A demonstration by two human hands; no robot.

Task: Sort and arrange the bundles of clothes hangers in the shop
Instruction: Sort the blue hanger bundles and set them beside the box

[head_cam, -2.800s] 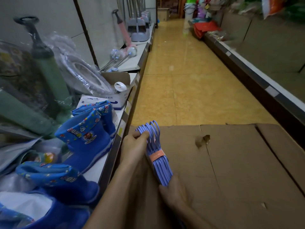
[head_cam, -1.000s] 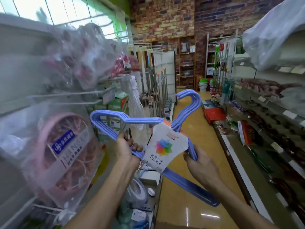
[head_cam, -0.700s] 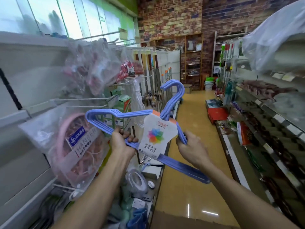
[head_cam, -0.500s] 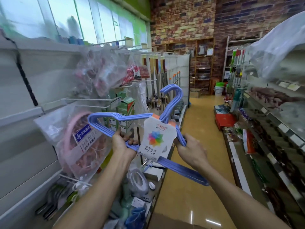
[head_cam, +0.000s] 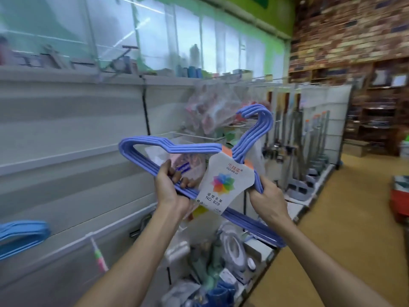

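Two hands are holding one bundle (head_cam: 199, 149) of purple hangers up before the white shelving (head_cam: 73, 134), hooks tilting up to the right. The left hand (head_cam: 169, 190) is curling its fingers round the bottom bars; the right hand (head_cam: 266, 198) is gripping the right arm. A white label (head_cam: 223, 185) is hanging between them.

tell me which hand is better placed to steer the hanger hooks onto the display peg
Right, probably. The right hand grips the blue hanger bundle just below the hooks; the left hand holds the bottom bar, farther from them. The white peg lies behind.
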